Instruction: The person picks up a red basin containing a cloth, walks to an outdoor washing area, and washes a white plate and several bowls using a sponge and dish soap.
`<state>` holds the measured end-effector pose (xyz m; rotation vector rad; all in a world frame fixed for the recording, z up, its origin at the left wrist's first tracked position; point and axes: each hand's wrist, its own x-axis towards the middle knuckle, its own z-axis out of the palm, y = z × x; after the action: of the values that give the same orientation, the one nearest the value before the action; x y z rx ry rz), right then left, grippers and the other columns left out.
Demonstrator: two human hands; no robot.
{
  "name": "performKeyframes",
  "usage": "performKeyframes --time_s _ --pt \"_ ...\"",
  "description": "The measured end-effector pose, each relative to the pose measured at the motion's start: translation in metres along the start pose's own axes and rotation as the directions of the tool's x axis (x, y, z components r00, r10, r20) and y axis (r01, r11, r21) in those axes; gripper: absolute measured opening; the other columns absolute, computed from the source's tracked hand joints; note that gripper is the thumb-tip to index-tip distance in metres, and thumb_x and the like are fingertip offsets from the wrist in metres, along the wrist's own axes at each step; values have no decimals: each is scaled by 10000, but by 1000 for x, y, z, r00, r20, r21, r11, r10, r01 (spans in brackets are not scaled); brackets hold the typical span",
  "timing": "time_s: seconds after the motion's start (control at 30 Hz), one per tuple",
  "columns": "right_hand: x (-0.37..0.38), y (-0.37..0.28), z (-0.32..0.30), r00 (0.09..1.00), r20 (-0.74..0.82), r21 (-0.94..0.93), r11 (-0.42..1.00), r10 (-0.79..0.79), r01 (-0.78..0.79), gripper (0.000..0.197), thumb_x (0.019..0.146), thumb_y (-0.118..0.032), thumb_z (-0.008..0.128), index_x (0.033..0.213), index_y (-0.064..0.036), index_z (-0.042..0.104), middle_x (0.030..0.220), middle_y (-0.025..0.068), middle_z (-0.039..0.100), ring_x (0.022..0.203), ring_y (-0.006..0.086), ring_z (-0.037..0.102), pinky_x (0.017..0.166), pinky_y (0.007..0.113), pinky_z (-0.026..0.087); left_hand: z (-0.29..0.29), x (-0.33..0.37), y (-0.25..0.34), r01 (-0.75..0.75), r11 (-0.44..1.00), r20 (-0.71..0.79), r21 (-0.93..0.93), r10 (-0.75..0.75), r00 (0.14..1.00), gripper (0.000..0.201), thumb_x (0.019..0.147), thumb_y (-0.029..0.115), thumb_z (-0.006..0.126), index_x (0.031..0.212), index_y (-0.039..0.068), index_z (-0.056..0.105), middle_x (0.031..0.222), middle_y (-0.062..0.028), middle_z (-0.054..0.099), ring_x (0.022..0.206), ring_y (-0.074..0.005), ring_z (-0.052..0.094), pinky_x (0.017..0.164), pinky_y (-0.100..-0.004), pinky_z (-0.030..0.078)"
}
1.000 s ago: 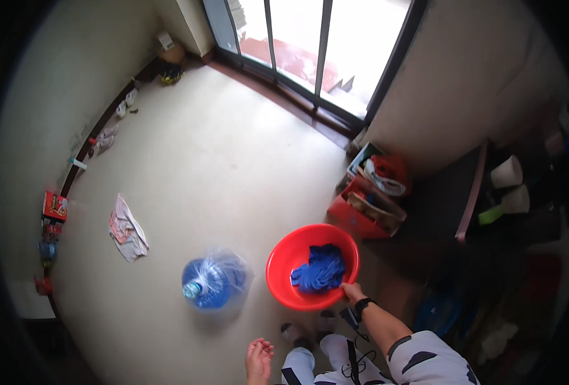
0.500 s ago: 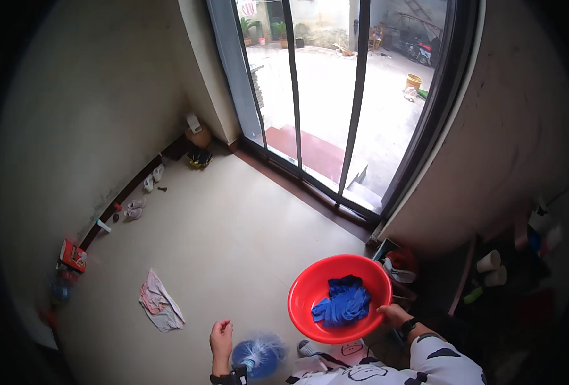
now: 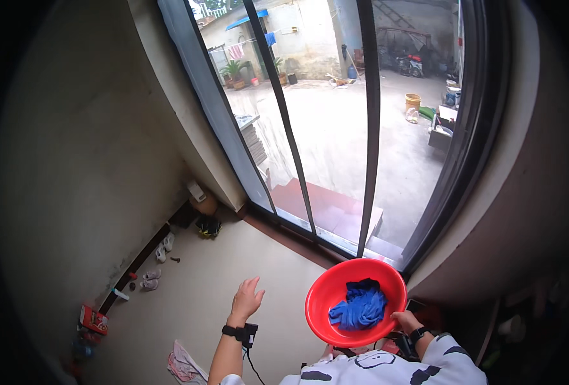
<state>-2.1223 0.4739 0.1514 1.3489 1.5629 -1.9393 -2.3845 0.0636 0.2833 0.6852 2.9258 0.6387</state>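
My right hand (image 3: 407, 323) grips the near right rim of a red plastic basin (image 3: 318, 311), held up in front of me. Inside it lies a crumpled bundle of blue cloth (image 3: 363, 309) with a darker part at its far side. My left hand (image 3: 246, 300) is stretched forward over the floor to the left of the basin, open, fingers apart and holding nothing. Under my left forearm, at the lower edge, a pink and white cloth (image 3: 185, 366) lies on the floor, partly cut off.
A sliding glass door (image 3: 371, 128) with dark frames stands ahead, with a courtyard beyond. Shoes (image 3: 150, 280) line the left wall, with a red box (image 3: 94, 319) nearer. A brown jar (image 3: 203, 203) stands in the far corner. Outside is a yellow bucket (image 3: 412, 102).
The view has tilted up and come nearer the door. My left hand has reached forward and opened out. The basin stays in my right hand; the clear blue bag by my left arm is out of view.
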Motion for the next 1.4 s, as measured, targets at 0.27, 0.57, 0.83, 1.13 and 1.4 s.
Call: performKeyframes --time_s 0.27,0.57,0.83,1.13,1.4 --pt "67 -143 88 998 12 -2 998 -56 56 248 735 -203 590 893 -12 588 732 93 615 554 194 589 462 300 492 -4 236 -33 -309 921 21 236 314 949 671 732 163 664 1295 13 331 1361 -171 313 1264 -327 286 1009 -439 301" --pt "137 -187 210 976 -211 156 984 -48 82 235 714 -195 612 887 -36 604 702 79 611 553 202 606 477 319 512 48 495 -89 -618 624 368 478 497 786 756 728 229 652 1352 41 271 1436 -131 194 1347 -282 125 1056 -515 143" --pt "127 -206 271 966 -258 291 955 15 63 297 734 -205 611 968 -25 580 788 84 618 595 206 620 501 315 528 92 616 -51 -553 235 78 799 872 483 516 774 102 406 1287 59 384 1359 -82 321 1331 -222 180 1075 -475 80" --pt "167 -221 262 970 -233 148 984 -64 100 234 737 -211 603 896 -39 606 715 60 615 549 162 590 474 268 482 136 610 -40 -531 187 111 826 871 479 467 814 154 374 1274 79 392 1384 -88 272 1348 -212 126 1086 -481 1" --pt "181 -237 244 983 -142 -31 994 -113 110 261 739 -231 595 900 -27 605 712 63 607 553 160 576 481 273 463 128 569 9 -602 316 66 734 848 526 258 740 132 481 968 72 584 977 -17 503 961 -173 423 804 -307 311"
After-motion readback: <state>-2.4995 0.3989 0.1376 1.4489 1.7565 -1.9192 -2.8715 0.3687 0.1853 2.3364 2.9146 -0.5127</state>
